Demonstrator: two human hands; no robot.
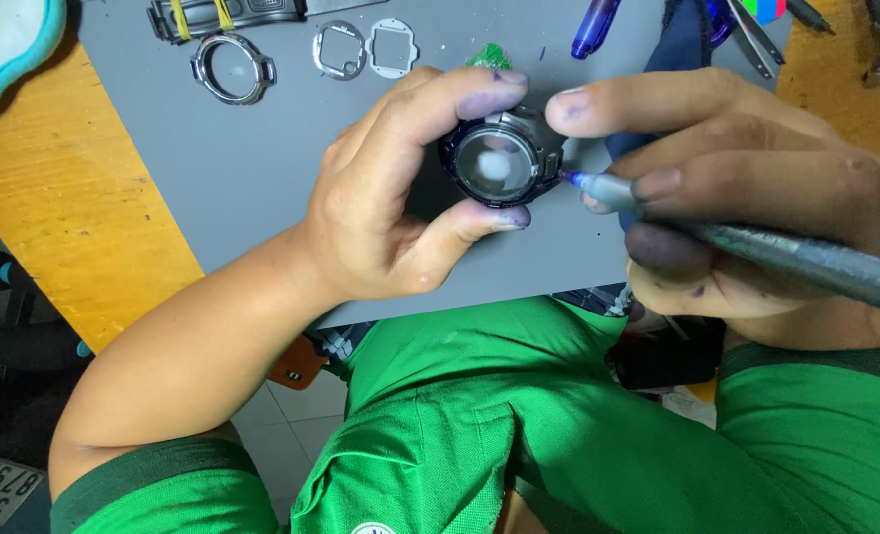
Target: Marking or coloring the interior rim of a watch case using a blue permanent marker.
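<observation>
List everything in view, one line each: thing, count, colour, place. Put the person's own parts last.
watch case: 1, dark with clear round glass, above the mat's middle, pinched in the left hand
marker pen: 1, grey with blue tip, right, tip at the case's edge
round bezel: 1, dark grey, mat top left
square frames: 2, silver and whitish, mat top centre
strap piece: 1, black with yellow bands, top edge
blue pen: 1, top centre
mat: 1, grey, on the table
table: 1, orange wood
green shirt: 1, bottom
left hand: 1, centre
right hand: 1, ink-stained, grip on the marker
</observation>
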